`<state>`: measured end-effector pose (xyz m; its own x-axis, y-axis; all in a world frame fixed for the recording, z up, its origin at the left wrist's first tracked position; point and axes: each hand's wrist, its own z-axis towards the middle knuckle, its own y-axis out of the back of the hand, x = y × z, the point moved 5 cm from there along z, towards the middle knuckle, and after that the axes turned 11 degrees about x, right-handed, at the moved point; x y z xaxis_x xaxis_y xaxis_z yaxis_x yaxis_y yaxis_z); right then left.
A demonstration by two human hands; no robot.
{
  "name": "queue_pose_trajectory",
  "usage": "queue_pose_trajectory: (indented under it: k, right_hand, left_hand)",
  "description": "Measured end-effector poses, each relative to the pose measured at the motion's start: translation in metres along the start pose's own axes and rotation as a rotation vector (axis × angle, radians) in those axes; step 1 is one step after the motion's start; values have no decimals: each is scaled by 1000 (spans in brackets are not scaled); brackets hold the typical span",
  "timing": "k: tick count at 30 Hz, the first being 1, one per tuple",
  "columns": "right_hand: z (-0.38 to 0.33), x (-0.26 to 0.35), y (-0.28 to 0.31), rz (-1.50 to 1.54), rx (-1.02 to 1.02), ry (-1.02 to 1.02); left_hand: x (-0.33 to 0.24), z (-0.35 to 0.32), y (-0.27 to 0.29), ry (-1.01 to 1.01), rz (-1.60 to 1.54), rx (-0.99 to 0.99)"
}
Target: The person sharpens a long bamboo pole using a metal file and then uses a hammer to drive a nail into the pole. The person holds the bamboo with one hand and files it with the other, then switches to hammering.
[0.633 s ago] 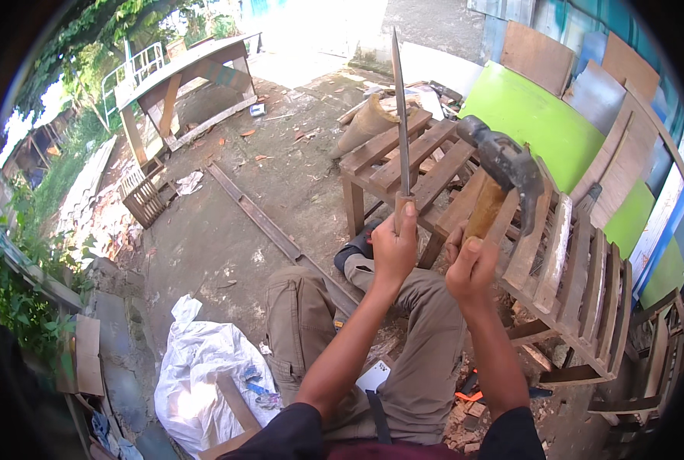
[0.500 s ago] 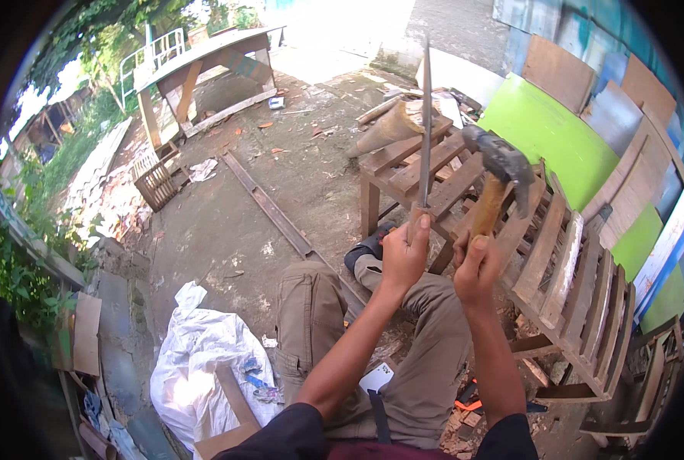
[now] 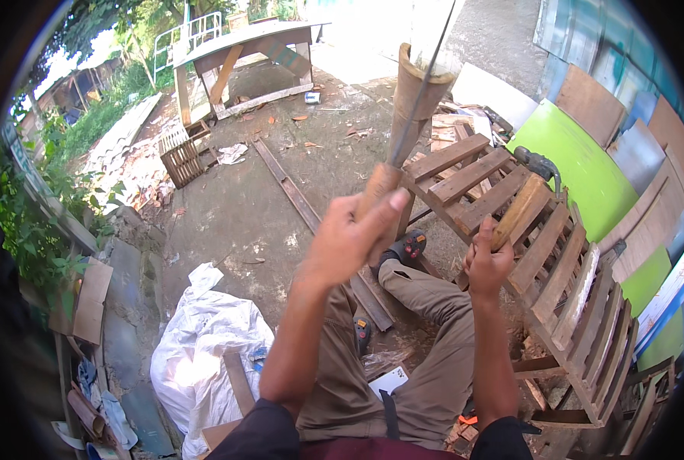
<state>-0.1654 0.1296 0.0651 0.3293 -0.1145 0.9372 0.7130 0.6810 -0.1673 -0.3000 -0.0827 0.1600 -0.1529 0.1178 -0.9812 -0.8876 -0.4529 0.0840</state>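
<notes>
In my left hand is the wooden handle of a long thin metal blade, raised and slanting up to the right. Whether it is a knife or another blade, I cannot tell. Just behind it stands a hollow bamboo-like tube, open at the top; whether the blade touches it I cannot make out. My right hand is closed round the wooden handle of a claw hammer, its dark head up and away from me. The hammer lies in view over a slatted wooden bench at the right.
Between my legs and the far yard lies a long rusty metal channel. A white sack sits at my left. Green board and wooden sheets lean at the right. An old table and a slatted crate stand farther off.
My left hand has come lower and left, tilting the blade rightward. The hammer has tipped away to the right. The tube, lying slanted before, now appears more upright. The whole view has shifted.
</notes>
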Motion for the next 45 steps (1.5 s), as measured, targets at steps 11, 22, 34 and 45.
queue_pose_trajectory:
  k: [11, 22, 34, 45]
  right_hand:
    - [8, 120, -42, -268, 152, 453]
    - [72, 216, -64, -864, 230, 540]
    - [95, 216, -57, -913, 253, 254]
    - [115, 200, -67, -1100, 277, 346]
  left_hand:
    - [-82, 31, 119, 7, 803, -378]
    - [-106, 55, 107, 45, 889, -337]
    - [-106, 85, 128, 65, 955, -334]
    - [-106, 99, 125, -48, 940, -324]
